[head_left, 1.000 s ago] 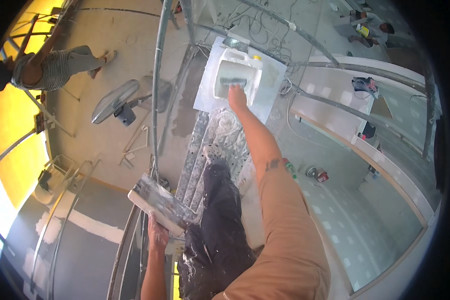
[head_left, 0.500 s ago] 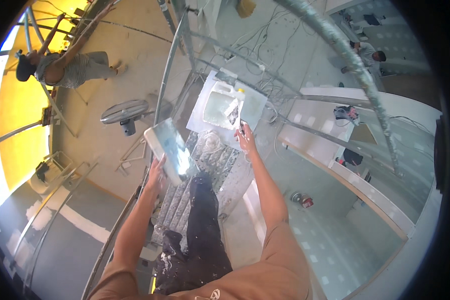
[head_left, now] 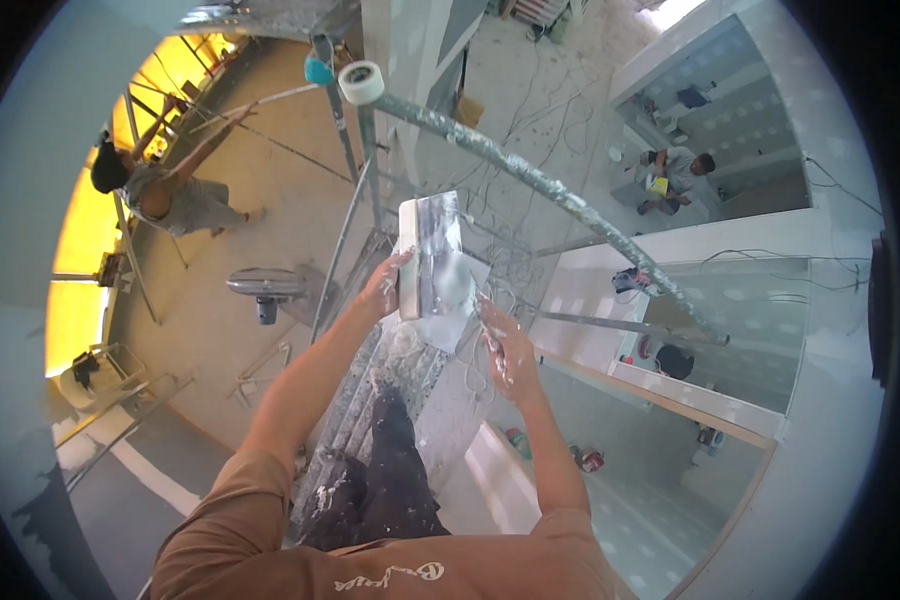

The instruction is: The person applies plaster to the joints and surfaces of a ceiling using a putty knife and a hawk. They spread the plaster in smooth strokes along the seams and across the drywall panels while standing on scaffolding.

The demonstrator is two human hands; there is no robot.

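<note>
My left hand (head_left: 386,285) is closed on the cream back edge of a wide plastering knife (head_left: 438,250), its broad metal blade held up in front of me and smeared with white compound. Close to the blade's lower right side is my right hand (head_left: 508,355), splashed with white compound. Its fingers are curled round the handle of a small putty knife, whose blade is largely lost among the white compound. Below the wide knife, a pale board (head_left: 475,275) is partly covered by it. My legs stand over a compound-spattered ribbed scaffold plank (head_left: 365,375).
Spattered scaffold tubes (head_left: 540,180) cross ahead and to the right, one with a roll of white tape (head_left: 361,82) on its end. A fan (head_left: 267,285) stands below left. One person (head_left: 170,190) works far left, another (head_left: 680,175) far right. Cables (head_left: 570,120) trail over the floor.
Both hands have come up and closer together. The wide knife has turned more upright and moved right, now covering the white jug. My view has tilted up.
</note>
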